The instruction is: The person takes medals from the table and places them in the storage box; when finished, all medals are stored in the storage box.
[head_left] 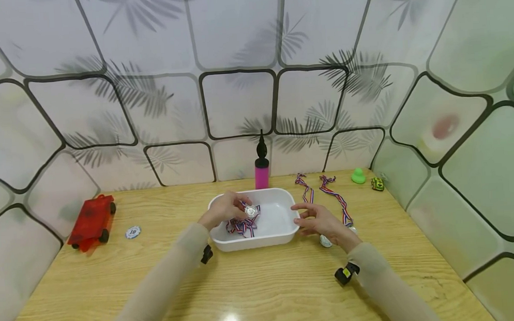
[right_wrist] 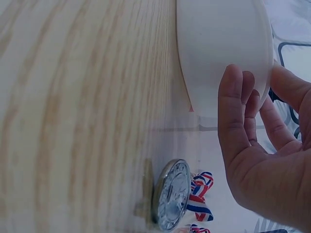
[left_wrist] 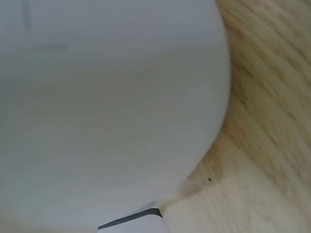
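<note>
A white plastic tray [head_left: 278, 239] stands on the table. Inside its left half, my left hand [head_left: 225, 209] pinches a silver medal [head_left: 251, 211], whose red, white and blue ribbon [head_left: 242, 227] lies bunched beneath. At the tray's right end is my right hand [head_left: 323, 222], its fingers loosely bent about the rim; whether they touch it I cannot tell. Beside that hand lies another silver medal [head_left: 325, 241], partly covered by it in the head view. In the right wrist view a medal [right_wrist: 172, 195] leans on edge with its striped ribbon behind. Only tray wall [left_wrist: 116, 107] and table fill the left wrist view.
Two medal ribbons [head_left: 338, 198] stretch back on the right. Behind the tray stands a pink and black hand pump [head_left: 262, 172]. A red toy car [head_left: 93, 222] and a round chip [head_left: 133, 232] lie left; a green duck [head_left: 358, 176] and small toy car [head_left: 377, 183] sit far right.
</note>
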### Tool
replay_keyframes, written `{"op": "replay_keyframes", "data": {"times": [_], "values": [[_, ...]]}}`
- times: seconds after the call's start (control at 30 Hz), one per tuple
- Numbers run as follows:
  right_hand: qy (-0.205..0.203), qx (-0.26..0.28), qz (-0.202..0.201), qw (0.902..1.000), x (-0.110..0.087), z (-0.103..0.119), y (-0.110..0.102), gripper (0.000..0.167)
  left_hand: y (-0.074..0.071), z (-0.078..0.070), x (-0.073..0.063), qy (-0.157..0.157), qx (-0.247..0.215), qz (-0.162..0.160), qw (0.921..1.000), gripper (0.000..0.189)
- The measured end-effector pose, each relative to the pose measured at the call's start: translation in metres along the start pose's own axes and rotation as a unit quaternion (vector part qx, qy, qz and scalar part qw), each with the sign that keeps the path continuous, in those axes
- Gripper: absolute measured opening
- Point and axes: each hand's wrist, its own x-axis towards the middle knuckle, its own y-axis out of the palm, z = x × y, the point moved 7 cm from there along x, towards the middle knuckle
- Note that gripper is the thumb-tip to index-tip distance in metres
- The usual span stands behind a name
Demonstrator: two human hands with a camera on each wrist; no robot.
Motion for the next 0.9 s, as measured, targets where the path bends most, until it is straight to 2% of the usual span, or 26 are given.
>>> {"op": "replay_keyframes", "data": {"times": [0.2, 0.53, 0.7, 0.9], "values": [[0.003, -0.002, -0.001, 1.0, 0.0, -0.001, -0.001, 0.052, 0.003, 0.004, 0.003, -0.013, 0.054, -0.008, 0.9984, 0.034], [0.005, -0.007, -0.005, 1.0, 0.002, -0.002, -0.001, 0.051, 0.015, 0.012, 0.006, -0.033, -0.018, 0.013, 0.9992, 0.032], [0.009, -0.004, -0.004, 0.9999, 0.003, -0.003, -0.002, 0.053, 0.016, 0.012, 0.007, -0.016, -0.01, 0.012, 0.9997, 0.032], [0.008, -0.007, -0.001, 0.9999, 0.003, -0.003, -0.002, 0.054, 0.017, 0.016, 0.008, -0.021, 0.013, 0.009, 0.9997, 0.029]]}}
